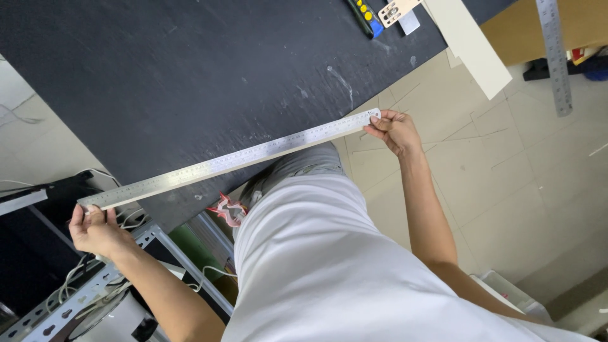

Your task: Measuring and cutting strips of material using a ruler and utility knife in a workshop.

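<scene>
A long steel ruler (228, 160) stretches along the near edge of a large black sheet (190, 76) on the worktable. My left hand (95, 231) pinches the ruler's left end at the sheet's corner. My right hand (394, 131) grips its right end, where the ruler reaches past the black sheet onto a beige surface (494, 171). The ruler lies flat, held at both ends.
A second steel ruler (555, 57) lies at the upper right. A cream strip (468, 41) rests across the sheet's far edge, near a small tan perforated plate (398, 11) and a dark tool with yellow dots (364, 14). White cables (88, 285) and a metal rack (57, 313) sit below left.
</scene>
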